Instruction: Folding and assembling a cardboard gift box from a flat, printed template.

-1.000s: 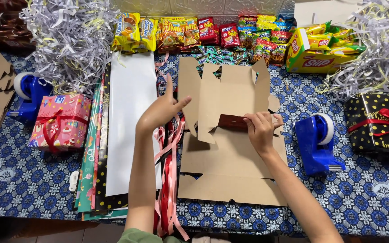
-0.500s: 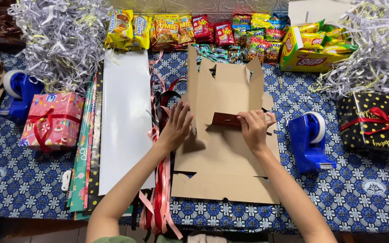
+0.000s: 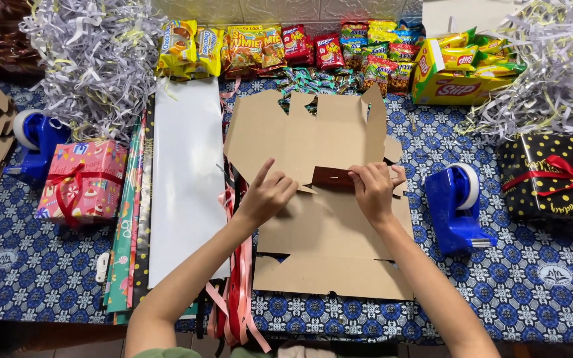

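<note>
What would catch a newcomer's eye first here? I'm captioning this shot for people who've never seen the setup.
Dead centre, the left hand and right hand press on a flat cardboard blank with a dark red flap. A row of bright snack packets lines the far edge, flanked by heaps of shredded paper. Wrapped gifts sit at either side: pink on the left, black dotted on the right.

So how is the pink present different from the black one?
The pink present lies to the left of the cardboard sheet, while the black present lies far to the right. The pink present has colourful party pictures; the black present has yellow dots. The pink present sits turned at a slant; the black present looks wider and flatter. Both are wrapped boxes tied with red ribbon, and neither hand touches them.
</note>
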